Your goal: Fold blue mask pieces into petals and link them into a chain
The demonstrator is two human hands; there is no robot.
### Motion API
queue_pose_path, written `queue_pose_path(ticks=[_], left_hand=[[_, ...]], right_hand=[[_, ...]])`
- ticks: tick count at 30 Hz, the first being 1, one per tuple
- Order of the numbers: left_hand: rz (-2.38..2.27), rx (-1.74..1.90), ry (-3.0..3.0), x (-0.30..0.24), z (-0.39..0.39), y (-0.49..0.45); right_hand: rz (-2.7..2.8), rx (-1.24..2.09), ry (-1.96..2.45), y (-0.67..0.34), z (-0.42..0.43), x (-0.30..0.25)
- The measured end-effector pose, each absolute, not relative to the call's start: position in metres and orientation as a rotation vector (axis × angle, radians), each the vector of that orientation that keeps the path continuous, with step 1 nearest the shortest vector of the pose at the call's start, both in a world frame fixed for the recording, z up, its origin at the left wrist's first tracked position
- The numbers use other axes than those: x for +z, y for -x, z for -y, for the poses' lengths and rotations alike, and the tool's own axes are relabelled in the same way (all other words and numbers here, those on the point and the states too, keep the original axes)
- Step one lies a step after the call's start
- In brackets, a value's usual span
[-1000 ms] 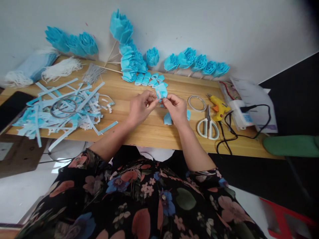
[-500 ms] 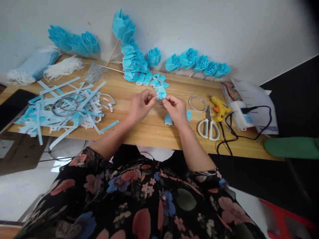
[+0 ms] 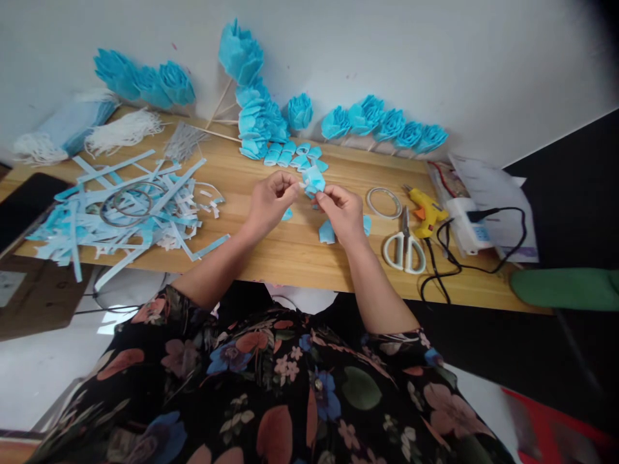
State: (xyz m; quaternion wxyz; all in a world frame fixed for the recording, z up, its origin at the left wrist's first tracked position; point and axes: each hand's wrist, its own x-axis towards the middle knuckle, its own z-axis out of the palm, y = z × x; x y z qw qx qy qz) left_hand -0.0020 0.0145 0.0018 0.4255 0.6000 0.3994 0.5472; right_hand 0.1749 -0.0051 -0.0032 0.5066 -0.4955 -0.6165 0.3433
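Note:
Between my hands is a small, part-formed light-blue fabric flower point(image 3: 314, 178) with a pale inner side. My right hand point(image 3: 342, 209) is closed, thumb and fingers pinching the flower's lower right side. My left hand point(image 3: 273, 201) is pinched at its left edge, by a small whitish bit; what its fingertips hold is too small to name. Beneath my right hand lie cut blue petals point(image 3: 327, 232). Another blue petal point(image 3: 287, 214) rests by my left wrist. Just beyond the flower, several curled petals point(image 3: 286, 153) are set out in rows.
Finished blue flowers point(image 3: 366, 115) on sticks lean along the wall. To the right are scissors point(image 3: 405, 248), a roll of tape point(image 3: 384, 202), a yellow glue gun point(image 3: 425, 209) and a power strip point(image 3: 467, 225). Cut strips point(image 3: 120, 212), white cords point(image 3: 123, 132) and a phone point(image 3: 24, 209) lie left.
My left hand has shifted slightly left, its fingertips a little away from the flower. More of the blue petal on the table beside that hand now shows. My right hand stays nearly still.

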Motion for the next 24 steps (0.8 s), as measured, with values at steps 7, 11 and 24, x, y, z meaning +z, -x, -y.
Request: queue_pose_path(ticks=[7, 11, 24], left_hand=[[-0.977, 1.377, -1.327, 0.008, -0.014, 0.0], [-1.002, 1.466, -1.255, 0.017, -0.013, 0.003], [-1.507, 1.593, -1.541, 0.044, 0.005, 0.142]], right_hand=[[1.41, 0.89, 1.202, -0.173, 0.006, 0.0], [1.284, 0.955, 1.182, -0.173, 0.004, 0.001], [1.222, 1.034, 1.124, -0.169, 0.009, 0.011]])
